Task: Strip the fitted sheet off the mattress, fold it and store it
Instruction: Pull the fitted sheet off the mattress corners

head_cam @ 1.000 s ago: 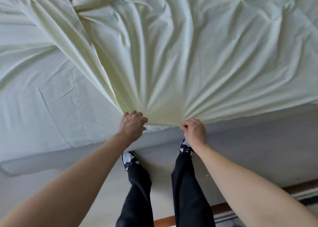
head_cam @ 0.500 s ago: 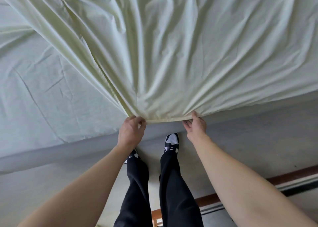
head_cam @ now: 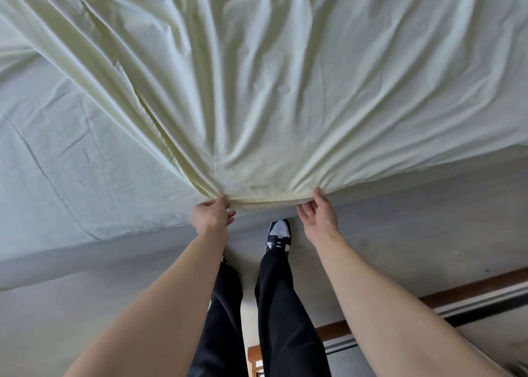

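My 2 forearms run up from the bottom of the frame toward the centre, with my black trousers [head_cam: 285, 319] between them and 1 black-and-white shoe [head_cam: 279, 232] on the grey floor [head_cam: 414, 242] just below the hands. A brown and dark strip [head_cam: 474, 293] crosses the lower right.

My left hand [head_cam: 211, 215], just left of centre, pinches the near hem of the fitted sheet [head_cam: 285, 91]: the thumb lies on top of the cloth and the fingers curl beneath it. My right hand [head_cam: 320, 213], just right of centre, is turned palm up, thumb on top of the hem and fingers reaching under; they look fairly loose, so I think it is a light pinch rather than a firm grasp, though the fingertips are partly hidden by the cloth.

The hem hangs taut between the 2 hands. From there the pale yellow sheet fans out in folds over the whole upper middle and upper right of the frame. On the left, the mattress [head_cam: 57, 176] shows under a creased white cover, its grey near edge slanting to the lower left.
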